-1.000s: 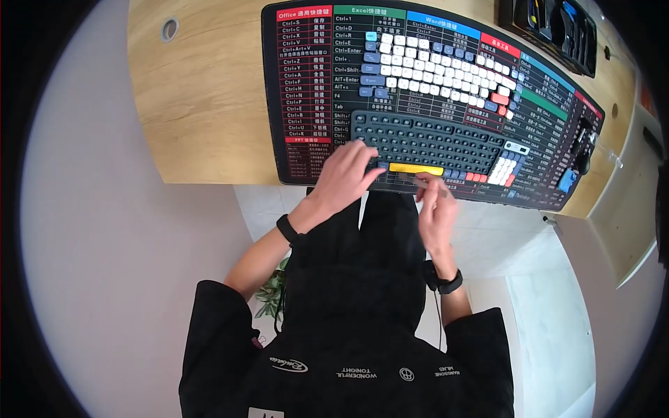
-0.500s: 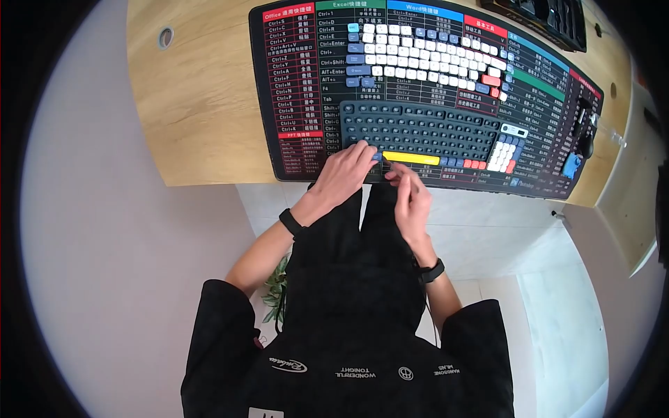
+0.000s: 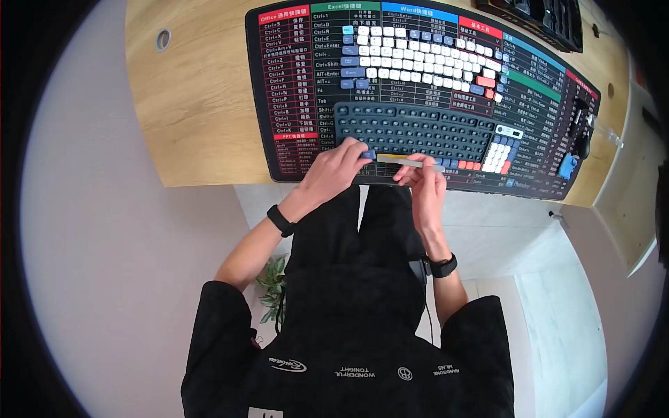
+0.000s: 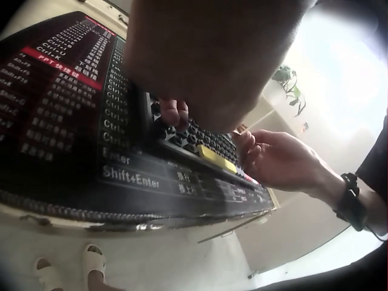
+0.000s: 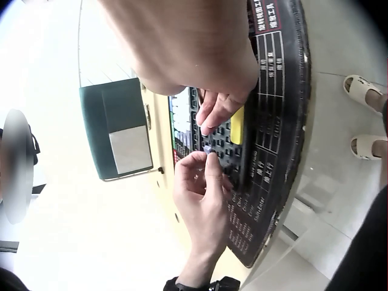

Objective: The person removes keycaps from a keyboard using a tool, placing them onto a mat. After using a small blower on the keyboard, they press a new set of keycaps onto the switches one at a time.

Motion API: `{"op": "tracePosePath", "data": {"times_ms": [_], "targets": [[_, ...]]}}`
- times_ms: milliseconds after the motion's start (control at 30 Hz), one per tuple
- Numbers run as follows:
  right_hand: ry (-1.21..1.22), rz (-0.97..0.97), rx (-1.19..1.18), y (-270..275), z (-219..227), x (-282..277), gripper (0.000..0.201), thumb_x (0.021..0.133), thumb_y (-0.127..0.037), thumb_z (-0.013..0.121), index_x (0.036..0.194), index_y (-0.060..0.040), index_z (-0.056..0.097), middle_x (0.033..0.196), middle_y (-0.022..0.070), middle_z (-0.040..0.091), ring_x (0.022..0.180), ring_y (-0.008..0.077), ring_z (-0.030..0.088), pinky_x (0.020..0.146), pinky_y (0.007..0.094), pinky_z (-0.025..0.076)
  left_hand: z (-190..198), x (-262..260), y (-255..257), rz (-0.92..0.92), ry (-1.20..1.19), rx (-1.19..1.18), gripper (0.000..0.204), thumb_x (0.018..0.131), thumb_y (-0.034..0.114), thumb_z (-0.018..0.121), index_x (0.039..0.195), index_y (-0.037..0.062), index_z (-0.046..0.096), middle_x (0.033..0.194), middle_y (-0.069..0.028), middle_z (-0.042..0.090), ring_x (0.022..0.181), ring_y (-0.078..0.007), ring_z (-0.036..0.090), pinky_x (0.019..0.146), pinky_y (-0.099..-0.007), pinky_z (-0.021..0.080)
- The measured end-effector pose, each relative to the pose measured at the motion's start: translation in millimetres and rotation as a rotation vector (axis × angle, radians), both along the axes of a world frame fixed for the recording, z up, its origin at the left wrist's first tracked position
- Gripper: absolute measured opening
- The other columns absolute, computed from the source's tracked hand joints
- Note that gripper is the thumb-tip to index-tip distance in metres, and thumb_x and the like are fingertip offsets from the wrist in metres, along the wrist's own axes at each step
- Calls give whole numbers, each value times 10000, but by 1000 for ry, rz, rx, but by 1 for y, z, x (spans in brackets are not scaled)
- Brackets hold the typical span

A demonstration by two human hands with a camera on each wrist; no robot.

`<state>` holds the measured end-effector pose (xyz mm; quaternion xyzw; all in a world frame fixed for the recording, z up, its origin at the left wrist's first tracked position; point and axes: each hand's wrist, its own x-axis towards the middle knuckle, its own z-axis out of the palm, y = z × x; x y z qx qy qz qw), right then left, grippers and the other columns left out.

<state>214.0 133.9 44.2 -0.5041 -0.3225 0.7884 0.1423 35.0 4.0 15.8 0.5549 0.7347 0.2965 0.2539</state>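
My left hand [image 3: 333, 171] pinches a small blue keycap [image 5: 208, 149] between thumb and forefinger at the near left corner of a dark keyboard [image 3: 411, 132]. Most switches of the keyboard are bare. A yellow space bar [image 4: 217, 159] sits along its near edge. My right hand [image 3: 428, 191] holds slim metal tweezers [image 3: 400, 161], pointing left across the space bar toward the keycap. In the left wrist view the left wrist blocks much of the keyboard.
Behind the keyboard, white, blue and red keycaps [image 3: 418, 63] lie in rows on the printed desk mat [image 3: 286, 83]. White keycaps sit at its right end. A black box [image 3: 536, 19] stands at the back right. A dark mouse [image 3: 584, 146] and a blue object [image 3: 568, 166] lie at the right.
My right hand swung left to the blue keycap with the tweezers, then drew back right. The keycap now shows at my left fingertips, and that hand has shifted slightly left.
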Motion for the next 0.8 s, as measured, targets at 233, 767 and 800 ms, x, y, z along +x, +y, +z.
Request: {"op": "tracePosePath", "data": {"times_ms": [233,767,800], "targets": [[-96,394,610,56,25,-44,346,1122,-192,385,961,30,594,782,82,611,735,172,630,695,333,477,26,-21,30,275,-240,49,272,939,20,720,1156,17,555,968,-97,615,718,-197,666,600,-318,534],[-319,938,709,94,15,-119,257,998,-206,653,879,20,668,652,208,604,631,423,604,578,448,446,16,-56,73,129,-129,49,270,921,43,721,1152,11,584,1004,-120,640,836,-330,694,654,-398,549],[-311,931,700,95,11,-120,265,999,-215,652,875,18,668,657,207,614,644,429,614,589,461,454,17,-59,75,132,-131,47,270,921,43,721,1152,11,584,1004,-120,640,836,-330,694,654,-398,549]]}}
